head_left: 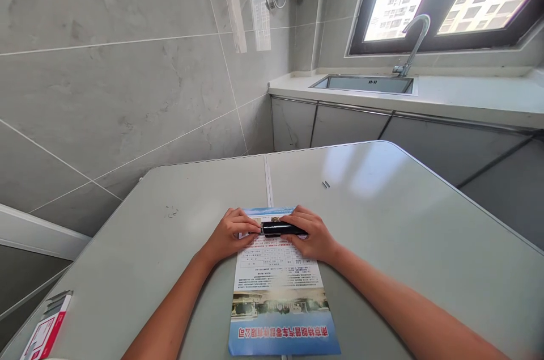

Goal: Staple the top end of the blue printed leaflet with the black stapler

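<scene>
A black stapler [280, 228] lies sideways above a printed leaflet [278, 280]. My right hand [312, 233] is wrapped around its right end, thumb below and fingers above. At the stapler's left end, my left hand [233, 232] is closed, with thumb and fingertips pinched at the metal tip. Exactly what these fingertips grip is partly hidden. The leaflet, printed with text, a table and a blue band, reads upside down from here and extends under both hands.
Two short staple strips [326, 185] lie on the grey table [425, 246], with loose staples [172, 212] to the left. A red-and-white box [45, 331] with grey strips sits at the lower left. Beyond the table are a counter [471, 90], sink [365, 84] and faucet [414, 45].
</scene>
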A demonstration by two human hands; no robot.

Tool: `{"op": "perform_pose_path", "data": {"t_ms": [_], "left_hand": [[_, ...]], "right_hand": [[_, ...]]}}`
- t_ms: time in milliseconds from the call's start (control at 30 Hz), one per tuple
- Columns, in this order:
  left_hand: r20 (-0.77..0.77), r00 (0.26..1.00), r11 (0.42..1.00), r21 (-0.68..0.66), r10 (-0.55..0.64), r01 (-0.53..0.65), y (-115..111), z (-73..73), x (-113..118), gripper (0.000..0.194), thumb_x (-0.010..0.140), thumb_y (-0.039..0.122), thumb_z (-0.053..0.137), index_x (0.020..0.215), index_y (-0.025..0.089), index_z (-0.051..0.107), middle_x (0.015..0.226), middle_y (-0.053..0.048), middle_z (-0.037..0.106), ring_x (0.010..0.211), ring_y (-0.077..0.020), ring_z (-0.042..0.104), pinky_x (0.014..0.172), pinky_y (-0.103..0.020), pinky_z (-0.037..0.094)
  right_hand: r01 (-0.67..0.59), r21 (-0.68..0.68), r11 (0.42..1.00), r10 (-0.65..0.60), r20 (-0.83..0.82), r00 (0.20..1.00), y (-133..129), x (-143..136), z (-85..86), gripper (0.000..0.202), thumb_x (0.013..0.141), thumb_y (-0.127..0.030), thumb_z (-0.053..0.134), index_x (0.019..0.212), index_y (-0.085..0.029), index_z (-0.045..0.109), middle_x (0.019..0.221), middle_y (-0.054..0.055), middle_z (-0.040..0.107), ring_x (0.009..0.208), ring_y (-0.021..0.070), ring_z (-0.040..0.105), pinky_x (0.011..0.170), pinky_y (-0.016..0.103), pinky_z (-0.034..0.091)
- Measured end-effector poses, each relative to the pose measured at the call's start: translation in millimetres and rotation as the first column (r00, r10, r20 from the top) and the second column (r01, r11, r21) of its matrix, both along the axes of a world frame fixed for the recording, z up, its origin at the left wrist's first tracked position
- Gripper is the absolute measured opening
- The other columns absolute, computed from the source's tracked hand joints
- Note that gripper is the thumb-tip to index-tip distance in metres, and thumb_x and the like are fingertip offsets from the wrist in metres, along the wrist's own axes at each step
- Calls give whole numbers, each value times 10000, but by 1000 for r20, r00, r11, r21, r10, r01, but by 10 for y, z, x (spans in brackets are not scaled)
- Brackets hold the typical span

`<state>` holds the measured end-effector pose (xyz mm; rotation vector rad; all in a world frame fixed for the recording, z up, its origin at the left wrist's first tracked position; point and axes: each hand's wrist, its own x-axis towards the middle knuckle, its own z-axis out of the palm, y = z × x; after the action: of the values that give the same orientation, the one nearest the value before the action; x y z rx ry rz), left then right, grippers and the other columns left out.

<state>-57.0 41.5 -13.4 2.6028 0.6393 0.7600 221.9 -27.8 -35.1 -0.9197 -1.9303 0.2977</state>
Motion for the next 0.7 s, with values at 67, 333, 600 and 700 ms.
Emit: {"op": "perform_pose_path", "data": {"t_ms": [67,333,600,700], "left_hand": [[-4,1000,1000,15,-3,3,15,8,-24,128,937,227,715,1028,290,780,1040,-3,802,909,-185,645,870,-399,432],[-21,999,999,12,-29,29,79,11,-115,219,1010,226,615,1152,306,760,1140,-28,788,995,-195,644,924,-411,445],[-92,995,999,23,-41,43,12,2,-51,253,1000,250,634,1203,340,755,1121,-40,765,983,-197,620,901,-387,449],[-116,991,998,2,-64,65,-11,26,-41,304,1008,229,615,1264,351,724,1157,-41,747,988,-195,607,909,-386,444]], "right_hand": [[2,3,1000,-2,-10,1000,15,24,2,291,893,-231,713,1183,-231,692,954,77,753,845,232,617,750,382,535],[26,-63,998,-33,-99,995,82,186,41,234,887,-306,748,1102,-215,736,842,61,726,787,209,608,701,355,529],[-23,-40,999,20,-77,997,61,134,16,265,869,-243,750,1132,-219,723,868,60,732,797,215,599,716,367,527],[-24,-43,999,21,-84,996,54,123,28,264,869,-246,749,1130,-217,723,856,57,728,793,213,594,715,364,526]]}}
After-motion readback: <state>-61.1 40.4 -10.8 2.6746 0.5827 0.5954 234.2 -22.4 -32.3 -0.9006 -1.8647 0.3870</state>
